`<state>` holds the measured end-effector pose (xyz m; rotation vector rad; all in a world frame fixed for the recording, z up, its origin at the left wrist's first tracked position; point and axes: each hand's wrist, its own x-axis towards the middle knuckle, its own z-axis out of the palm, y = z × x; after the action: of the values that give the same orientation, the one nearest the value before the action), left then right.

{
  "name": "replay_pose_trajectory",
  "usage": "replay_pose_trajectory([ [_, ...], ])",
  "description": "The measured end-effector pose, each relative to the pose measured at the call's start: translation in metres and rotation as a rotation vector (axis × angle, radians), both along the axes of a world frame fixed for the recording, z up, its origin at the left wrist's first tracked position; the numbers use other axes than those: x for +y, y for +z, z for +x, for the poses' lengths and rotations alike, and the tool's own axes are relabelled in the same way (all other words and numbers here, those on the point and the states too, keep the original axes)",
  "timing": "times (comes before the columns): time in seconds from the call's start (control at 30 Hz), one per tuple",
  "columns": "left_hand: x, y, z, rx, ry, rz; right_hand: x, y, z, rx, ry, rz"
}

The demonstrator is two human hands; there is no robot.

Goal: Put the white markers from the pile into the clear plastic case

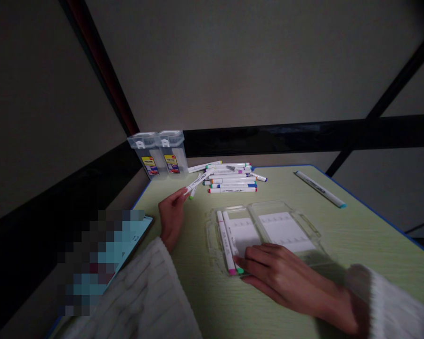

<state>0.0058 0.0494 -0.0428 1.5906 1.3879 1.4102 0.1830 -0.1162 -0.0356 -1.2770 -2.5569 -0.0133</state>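
My left hand (172,213) pinches a white marker (199,182) by its near end, lifted at a slant by the marker pile (233,180). A clear plastic case (249,205) lies opened flat on the table, with white slotted inserts in both halves. Two markers lie side by side in its left half: one with a magenta end (226,242) and one with a green end (233,240). My right hand (275,268) rests over the case's near edge. Its index fingertip touches the green-ended marker, and the thumb stays apart below.
Two clear lidded boxes (173,157) with yellow labels stand at the back left. A larger marker-shaped item (320,189) with a teal end lies at the right. A lit screen (136,238), partly pixelated, is at the left. Walls close in behind the table (367,235).
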Motion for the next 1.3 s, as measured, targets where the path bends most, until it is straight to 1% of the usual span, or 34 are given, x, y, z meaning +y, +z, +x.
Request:
replay_pose_trajectory([
  [0.4, -0.001, -0.001, 0.003, -0.175, -0.074, -0.037, 0.0, 0.0, 0.0, 0.006, 0.009, 0.027],
  [0.67, 0.001, -0.007, 0.004, -0.306, -0.15, -0.068, 0.0, -0.003, 0.001, 0.009, 0.008, 0.022],
  [0.93, 0.003, -0.011, 0.002, -0.35, -0.185, -0.068, 0.001, -0.001, 0.0, 0.012, 0.008, 0.012],
  [1.3, -0.001, -0.009, 0.004, -0.404, -0.208, -0.104, 0.0, -0.003, 0.001, 0.03, 0.007, 0.02],
])
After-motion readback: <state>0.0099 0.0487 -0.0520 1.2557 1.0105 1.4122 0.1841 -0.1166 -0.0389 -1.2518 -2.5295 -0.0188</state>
